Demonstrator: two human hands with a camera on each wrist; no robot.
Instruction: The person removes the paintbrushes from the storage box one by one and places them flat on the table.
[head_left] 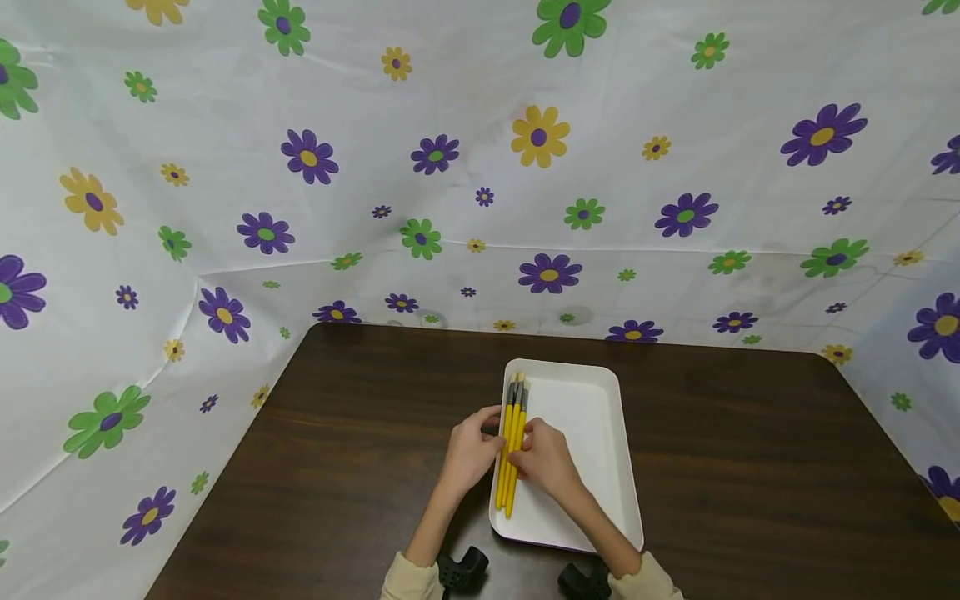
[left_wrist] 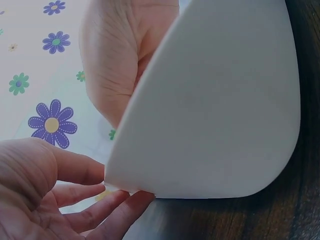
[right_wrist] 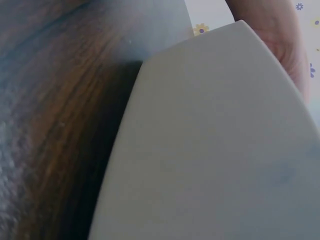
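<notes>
A white tray (head_left: 581, 508) holds several paintbrushes (head_left: 507, 467) with yellow handles, lying side by side along its left wall, bristles toward the back. My left hand (head_left: 471, 450) is at the left side of the tray. Its thumb reaches over the rim by the brushes, and in the left wrist view its other fingers (left_wrist: 112, 212) lie against the outside of the wall. Inside the tray, my right hand (head_left: 551, 458) holds its curled fingers and thumb on the brush handles from the right. The tray's wall (right_wrist: 200, 140) hides those fingertips in the right wrist view.
A dark wooden table (head_left: 337, 467) bears the tray near its front. White cloth (head_left: 465, 100) with a flower print surrounds the table's back and sides. Black wrist devices (head_left: 462, 570) sit below both wrists, close to the front of the tray.
</notes>
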